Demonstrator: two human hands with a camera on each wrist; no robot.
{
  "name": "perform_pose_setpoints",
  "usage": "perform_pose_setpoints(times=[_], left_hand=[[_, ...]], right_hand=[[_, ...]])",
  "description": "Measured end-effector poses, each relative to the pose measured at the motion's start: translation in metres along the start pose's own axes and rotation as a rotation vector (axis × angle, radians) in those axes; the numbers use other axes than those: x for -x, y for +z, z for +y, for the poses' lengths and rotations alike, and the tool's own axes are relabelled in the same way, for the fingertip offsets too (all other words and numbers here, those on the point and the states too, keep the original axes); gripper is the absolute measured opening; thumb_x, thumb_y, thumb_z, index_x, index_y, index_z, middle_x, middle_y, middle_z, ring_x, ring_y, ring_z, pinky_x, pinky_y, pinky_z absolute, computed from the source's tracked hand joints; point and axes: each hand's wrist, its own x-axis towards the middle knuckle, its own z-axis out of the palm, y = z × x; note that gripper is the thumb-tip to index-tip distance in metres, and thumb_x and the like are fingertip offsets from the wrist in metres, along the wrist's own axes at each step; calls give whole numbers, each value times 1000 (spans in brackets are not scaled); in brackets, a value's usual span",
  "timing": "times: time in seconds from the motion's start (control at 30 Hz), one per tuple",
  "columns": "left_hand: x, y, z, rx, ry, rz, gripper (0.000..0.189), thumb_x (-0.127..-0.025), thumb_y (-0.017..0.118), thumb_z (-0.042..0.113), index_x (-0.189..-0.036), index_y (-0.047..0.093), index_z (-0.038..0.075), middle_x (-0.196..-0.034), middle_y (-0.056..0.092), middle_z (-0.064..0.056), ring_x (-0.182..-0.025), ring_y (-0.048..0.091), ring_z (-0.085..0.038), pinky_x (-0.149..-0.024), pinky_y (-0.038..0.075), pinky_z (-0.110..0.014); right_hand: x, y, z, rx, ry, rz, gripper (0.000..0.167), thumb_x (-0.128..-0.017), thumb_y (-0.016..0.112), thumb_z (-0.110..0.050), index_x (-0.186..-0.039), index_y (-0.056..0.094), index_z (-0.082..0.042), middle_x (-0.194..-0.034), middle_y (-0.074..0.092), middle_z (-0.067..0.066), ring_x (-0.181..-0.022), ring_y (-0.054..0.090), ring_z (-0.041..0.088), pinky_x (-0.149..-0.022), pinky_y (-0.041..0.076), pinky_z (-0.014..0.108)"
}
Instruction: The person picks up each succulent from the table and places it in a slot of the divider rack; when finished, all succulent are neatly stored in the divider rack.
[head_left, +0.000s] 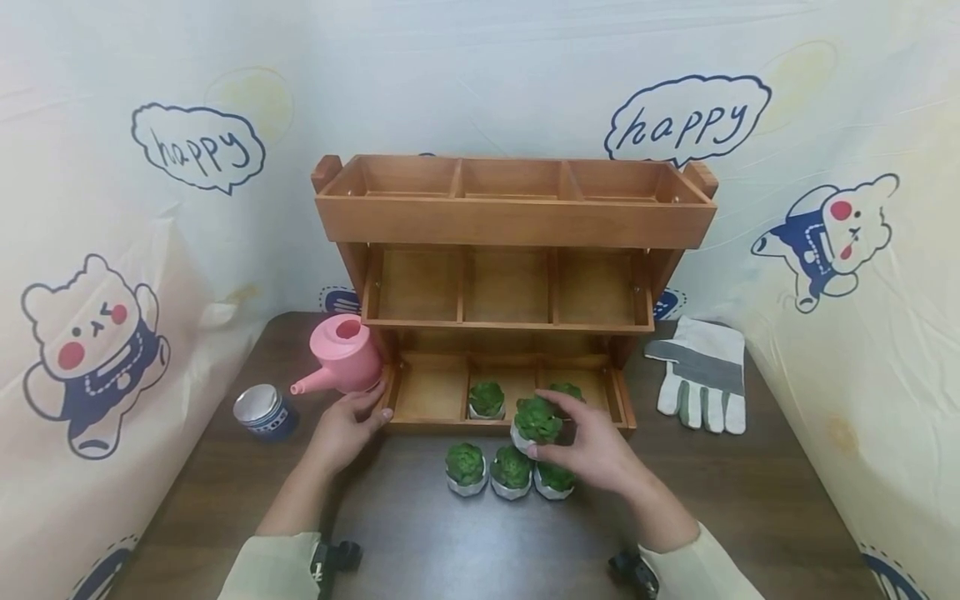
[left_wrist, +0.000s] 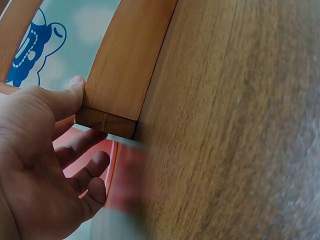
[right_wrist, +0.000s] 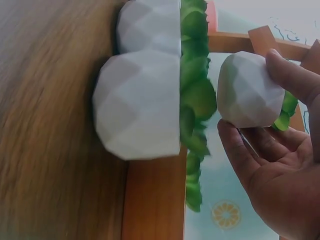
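Note:
A three-tier wooden shelf (head_left: 516, 223) stands at the back of the table. My left hand (head_left: 347, 429) pinches the left front corner of its bottom tier, thumb on one face, fingertips at the end (left_wrist: 105, 122). In my right hand (head_left: 600, 450) is a potted succulent (head_left: 537, 419), raised before the bottom tier; thumb and fingers grip its white faceted pot (right_wrist: 250, 92). One succulent (head_left: 487, 398) sits in the middle compartment of that tier, another (head_left: 566, 389) in the right one, partly behind the right hand. Three more succulents (head_left: 512, 472) stand in a row on the table.
Left of the shelf stands a pink watering can (head_left: 347, 354), close to the left hand. A blue-and-white tin (head_left: 265, 412) is farther left. A grey-and-white work glove (head_left: 705, 375) lies to the right. A printed cloth (head_left: 480, 75) surrounds the table (head_left: 442, 550).

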Motion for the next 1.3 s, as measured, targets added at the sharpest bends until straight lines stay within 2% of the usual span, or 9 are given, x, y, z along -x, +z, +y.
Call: perform_pose_setpoints(times=[0.3,0.53,0.8,1.03,1.3], left_hand=[[-2,0,-2,-1,4,-2,70,-98,69,48,-159,38,36,-167,35,-7,-151,33,-42,-111,30,-73],[-2,0,-2,-2,6,-2,70,-98,68,50,-159,38,36,-167,35,-8,-151,33,-43,-111,31,-74],[-1,1,-1,-2,1,-7,71,-98,68,51,-160,37,37,-167,33,-8,-151,32,-44,-110,30,-75],[0,1,0,10,-8,-8,71,-98,68,49,-160,36,39,-168,33,-7,-152,31,-43,-110,29,-76],[-2,1,-1,7,7,0,70,-98,68,48,-160,37,37,-167,34,-8,-152,31,-43,-111,29,-75]], right_hand=[[-12,14,-10,4,11,-17,80,-77,92,-39,-147,57,-22,-129,69,2,-109,66,19,-98,54,53],[-20,22,-15,-3,-2,-46,80,-79,91,-38,-148,57,-18,-125,69,3,-105,66,19,-94,57,52],[-25,31,-22,-4,-20,-70,80,-79,90,-40,-149,55,-22,-131,68,4,-109,67,21,-92,57,48],[-31,39,-24,19,-41,-91,81,-81,90,-38,-151,54,-21,-140,64,4,-118,64,22,-100,54,48],[-38,46,-32,-9,-57,-102,80,-80,91,-35,-150,54,-20,-127,69,5,-109,68,20,-95,56,47]])
